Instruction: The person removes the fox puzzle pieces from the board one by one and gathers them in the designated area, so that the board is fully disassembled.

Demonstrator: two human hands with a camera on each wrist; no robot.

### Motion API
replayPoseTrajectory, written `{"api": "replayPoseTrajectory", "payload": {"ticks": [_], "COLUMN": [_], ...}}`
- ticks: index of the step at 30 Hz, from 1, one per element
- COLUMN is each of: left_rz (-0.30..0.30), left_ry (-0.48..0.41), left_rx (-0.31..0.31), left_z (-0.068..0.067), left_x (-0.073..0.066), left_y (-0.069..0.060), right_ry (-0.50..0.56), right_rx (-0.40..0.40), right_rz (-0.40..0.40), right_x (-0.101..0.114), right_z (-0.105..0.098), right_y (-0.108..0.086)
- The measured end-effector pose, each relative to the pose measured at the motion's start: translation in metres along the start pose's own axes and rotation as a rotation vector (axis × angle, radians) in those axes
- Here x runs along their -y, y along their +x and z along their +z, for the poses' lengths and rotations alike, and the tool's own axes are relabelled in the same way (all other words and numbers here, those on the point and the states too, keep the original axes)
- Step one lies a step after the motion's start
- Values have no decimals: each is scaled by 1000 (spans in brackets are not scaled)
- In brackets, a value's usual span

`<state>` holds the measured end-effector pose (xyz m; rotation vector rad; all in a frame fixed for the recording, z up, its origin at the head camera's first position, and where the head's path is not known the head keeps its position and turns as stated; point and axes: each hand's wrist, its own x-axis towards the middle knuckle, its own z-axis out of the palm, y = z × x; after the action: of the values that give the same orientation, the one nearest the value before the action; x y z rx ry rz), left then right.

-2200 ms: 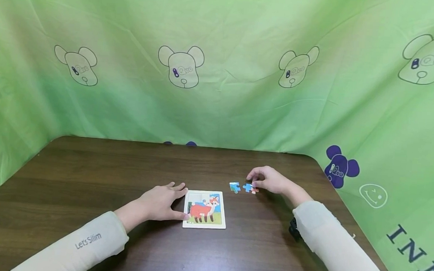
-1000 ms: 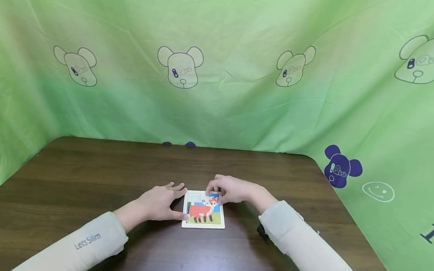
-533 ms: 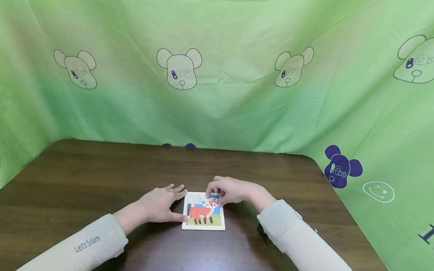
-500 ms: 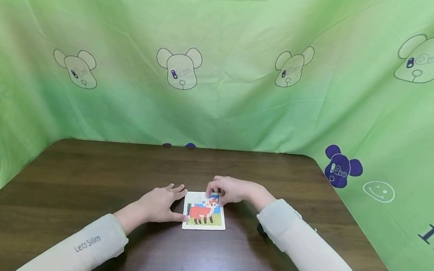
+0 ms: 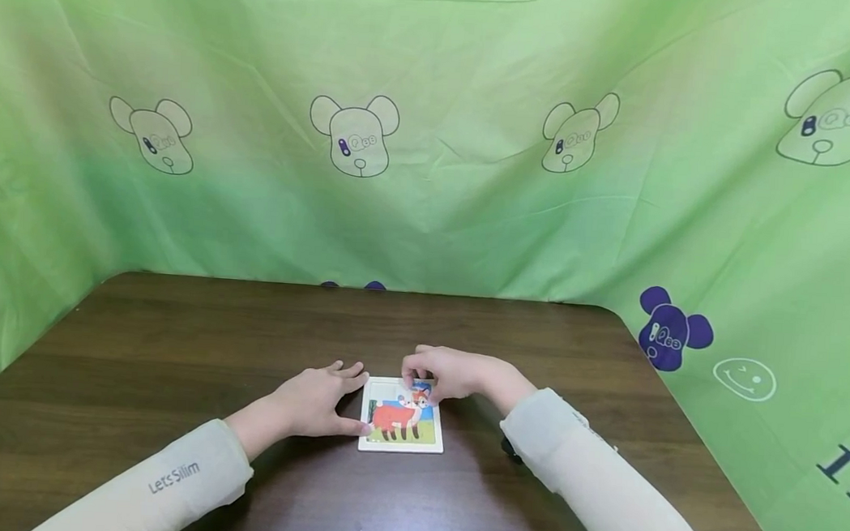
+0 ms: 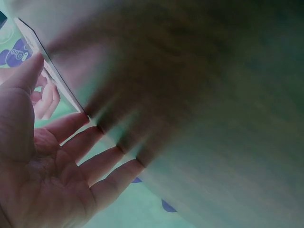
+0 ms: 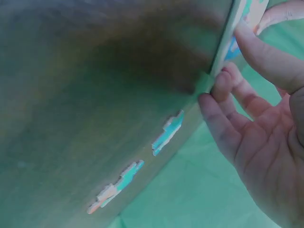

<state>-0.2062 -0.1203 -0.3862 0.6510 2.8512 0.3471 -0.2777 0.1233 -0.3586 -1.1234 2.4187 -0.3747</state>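
Observation:
A square jigsaw puzzle tray with a white rim lies on the table, showing a red deer-like animal. Light bare tray floor shows at its upper left. My left hand lies spread beside it, thumb on the left rim and fingers straight. My right hand is over the upper right corner, its bent index finger and thumb around a blue puzzle piece, partly hidden. In the right wrist view the thumb meets the tray's edge. Two loose puzzle pieces, one mostly blue, one blue and orange, lie near that hand.
The brown wooden table runs back to a green cloth printed with bear heads. In the head view my right hand hides the loose pieces. A small black object shows under my right sleeve.
Since the oldest frame, my right hand has moved left from the loose puzzle pieces to the tray's upper right corner. Over the last second both hands have hardly moved.

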Motion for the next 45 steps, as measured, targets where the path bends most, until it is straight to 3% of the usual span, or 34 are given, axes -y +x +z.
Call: {"api": "replayPoseTrajectory", "payload": {"ticks": [25, 38, 45], "left_rz": [7, 3, 6], "left_ry": [-4, -2, 5], "left_rx": [9, 11, 5], "left_z": [0, -2, -1], "left_x": [0, 0, 0], "left_y": [-1, 0, 1], "right_ry": [97, 235, 235], "right_rx": [-116, -127, -140], "right_rz": [-52, -92, -91], "right_x": [-5, -4, -2], "right_z": [6, 7, 8], "right_y": [-8, -4, -7]}}
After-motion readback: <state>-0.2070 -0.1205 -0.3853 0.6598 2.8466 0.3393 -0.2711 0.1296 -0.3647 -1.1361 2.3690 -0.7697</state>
